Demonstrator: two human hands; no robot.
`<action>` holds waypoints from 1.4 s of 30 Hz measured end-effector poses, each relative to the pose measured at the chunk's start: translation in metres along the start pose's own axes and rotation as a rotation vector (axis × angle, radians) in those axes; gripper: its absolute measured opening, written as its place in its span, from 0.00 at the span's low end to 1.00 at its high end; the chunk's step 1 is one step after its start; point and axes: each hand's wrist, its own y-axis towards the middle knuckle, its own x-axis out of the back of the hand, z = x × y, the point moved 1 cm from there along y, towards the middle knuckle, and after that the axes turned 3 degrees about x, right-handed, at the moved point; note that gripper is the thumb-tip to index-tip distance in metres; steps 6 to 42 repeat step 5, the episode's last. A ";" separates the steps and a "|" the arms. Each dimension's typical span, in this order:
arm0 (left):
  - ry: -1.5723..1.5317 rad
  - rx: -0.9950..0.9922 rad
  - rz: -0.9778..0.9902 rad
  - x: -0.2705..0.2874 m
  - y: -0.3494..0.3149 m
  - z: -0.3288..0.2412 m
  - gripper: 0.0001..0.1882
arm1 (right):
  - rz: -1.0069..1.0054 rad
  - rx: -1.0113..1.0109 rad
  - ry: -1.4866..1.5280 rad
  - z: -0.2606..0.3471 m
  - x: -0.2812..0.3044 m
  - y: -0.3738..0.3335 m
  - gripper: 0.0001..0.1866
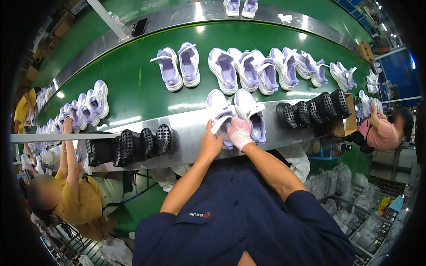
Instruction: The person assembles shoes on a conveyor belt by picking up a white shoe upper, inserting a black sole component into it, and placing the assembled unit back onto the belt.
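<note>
Your left hand (pixel 212 142) is bare and rests on the near end of the left shoe (pixel 218 114) of a white and lilac pair, its grip closed around a white strap on that shoe. Your right hand (pixel 239 132), in a white glove with pink on it, touches the gap between the two shoes; its fingers curl down onto the left shoe beside the right shoe (pixel 249 114), but you cannot tell whether that grip pinches anything. The pair lies on the steel ledge (pixel 186 128) at the near edge of the green belt (pixel 133 84), right in front of you.

Left of your hands on the ledge stand black perforated moulds (pixel 133 146), and more black moulds (pixel 313 111) stand to the right. Farther off on the belt sit more lilac shoes (pixel 248 66) in a row. At the left, a person in a yellow top (pixel 82 195) reaches up to shoes there. At the right, a person in a pink top (pixel 384 133) works at the belt end.
</note>
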 end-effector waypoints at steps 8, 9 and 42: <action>0.391 -0.574 -0.125 0.018 -0.053 0.014 0.42 | 0.249 0.032 0.920 -0.045 0.039 -0.024 0.29; 0.391 -0.574 -0.125 0.018 -0.053 0.014 0.42 | 0.249 0.032 0.920 -0.045 0.039 -0.024 0.29; 0.391 -0.574 -0.125 0.018 -0.053 0.014 0.42 | 0.249 0.032 0.920 -0.045 0.039 -0.024 0.29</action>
